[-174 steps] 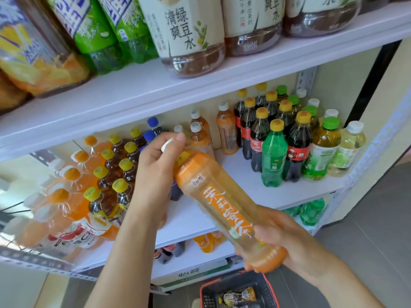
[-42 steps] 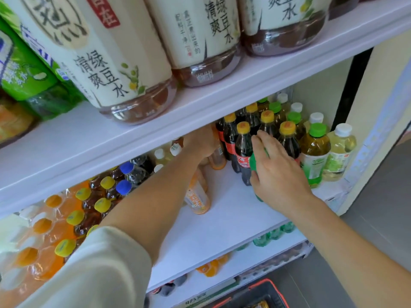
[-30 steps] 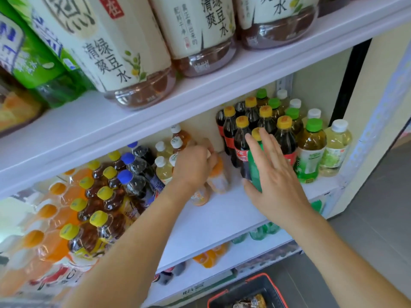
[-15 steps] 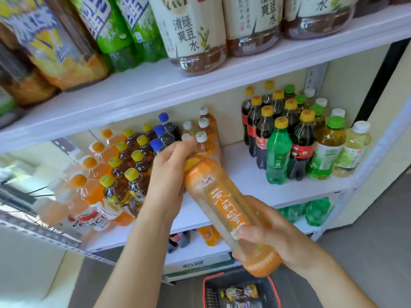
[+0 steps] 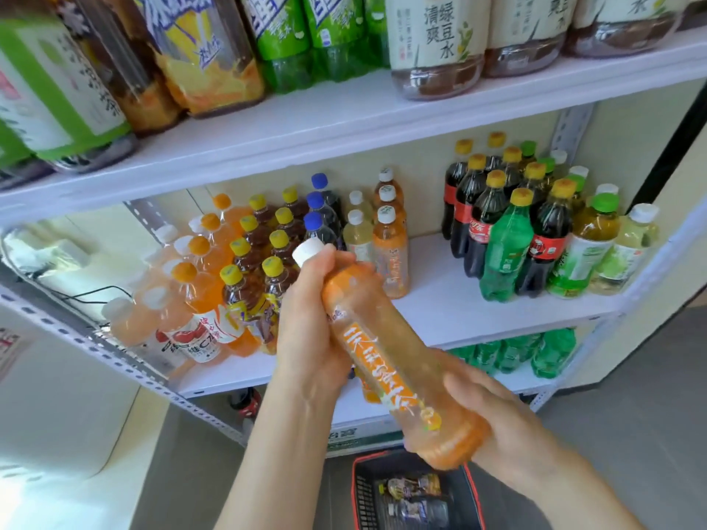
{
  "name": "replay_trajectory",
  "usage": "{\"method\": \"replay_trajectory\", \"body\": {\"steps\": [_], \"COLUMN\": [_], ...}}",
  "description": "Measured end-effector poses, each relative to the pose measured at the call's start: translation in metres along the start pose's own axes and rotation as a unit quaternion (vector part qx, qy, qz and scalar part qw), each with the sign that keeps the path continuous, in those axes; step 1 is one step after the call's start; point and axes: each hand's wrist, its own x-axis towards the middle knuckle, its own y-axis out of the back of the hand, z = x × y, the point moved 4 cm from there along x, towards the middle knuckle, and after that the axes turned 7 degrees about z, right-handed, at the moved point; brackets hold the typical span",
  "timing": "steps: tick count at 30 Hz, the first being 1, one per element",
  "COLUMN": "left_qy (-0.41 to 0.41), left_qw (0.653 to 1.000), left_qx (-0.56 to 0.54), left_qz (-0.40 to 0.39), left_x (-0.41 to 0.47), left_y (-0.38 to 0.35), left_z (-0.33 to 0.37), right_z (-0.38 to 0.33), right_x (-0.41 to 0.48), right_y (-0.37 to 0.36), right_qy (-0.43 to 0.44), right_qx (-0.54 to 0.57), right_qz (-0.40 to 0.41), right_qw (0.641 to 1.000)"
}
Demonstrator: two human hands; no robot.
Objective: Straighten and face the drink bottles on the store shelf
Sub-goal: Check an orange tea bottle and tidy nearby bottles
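Fingers of my left hand point(image 5: 306, 338) curl round the neck of the orange bottle point(image 5: 386, 361), just under its white cap point(image 5: 308, 251). My right hand point(image 5: 501, 418) grips the base, with the thumb lying over the side. I hold the bottle at both ends, tilted with the cap up and away from me, the white writing on its label turned my way. It hangs in front of the middle shelf point(image 5: 440, 311), not touching it. Just past my left fingertips a matching orange bottle point(image 5: 390, 254) stands upright on the shelf. Left of those fingers I see tea bottles with yellow caps point(image 5: 245, 285) packed in rows. Well beyond my right fingers stand a green bottle point(image 5: 505, 254) and dark cola bottles point(image 5: 478, 223). Below my right hand sits a red-rimmed basket point(image 5: 357, 499) with bottles lying in it.
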Motion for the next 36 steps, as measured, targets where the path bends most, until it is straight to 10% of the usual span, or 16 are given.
{"method": "replay_trajectory", "body": {"steps": [5,12,26,36], "left_qy": [-0.004,-0.021,-0.173,-0.109], "left_qw": [0.999,0.978,0.978,0.991], "left_qx": [-0.034,-0.027,0.108,0.071], "left_qz": [0.037,-0.204,0.034,-0.039], "left_x": [-0.004,-0.026,0.001,0.015], "left_y": [0.026,0.024,-0.013,-0.061], "left_z": [0.009,0.013,-0.014,-0.046], "right_z": [-0.006,0.011,-0.039,-0.079], "right_x": [-0.007,-0.01,0.014,0.028], "right_y": [-0.007,-0.024,0.047,0.118], "right_qy": [0.113,-0.063,0.06,-0.122], "right_qx": [-0.061,0.216,-0.053,0.042], "right_qz": [0.129,0.079,0.123,0.023], "right_qw": [0.983,0.971,0.989,0.991]}}
